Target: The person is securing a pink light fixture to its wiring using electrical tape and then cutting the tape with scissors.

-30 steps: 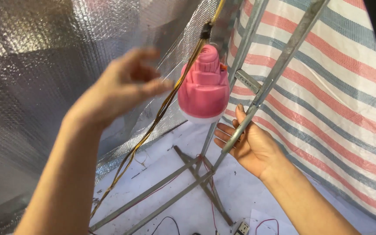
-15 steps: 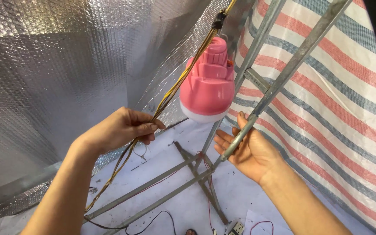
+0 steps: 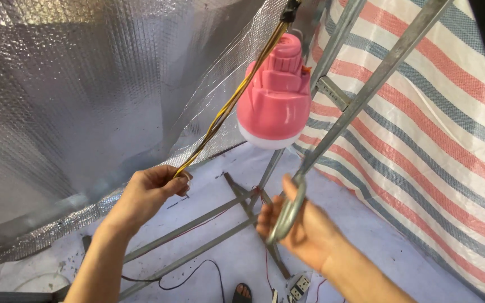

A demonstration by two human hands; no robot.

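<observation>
Left hand (image 3: 151, 192) pinches yellow cable (image 3: 228, 106) — right hand (image 3: 298, 227) grips metal bar (image 3: 360, 95).

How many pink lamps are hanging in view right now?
1. The pink lamp hangs at top centre, beside the yellow cord that the left hand grips, above the right hand on the metal bar. Others may hang out of frame.

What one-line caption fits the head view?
Left hand pinches yellow cable beneath hanging pink lamp; right hand grips slanted metal bar.

left hand (image 3: 152, 188) pinches cable (image 3: 225, 109) — right hand (image 3: 301, 227) grips pole (image 3: 355, 106)
</observation>
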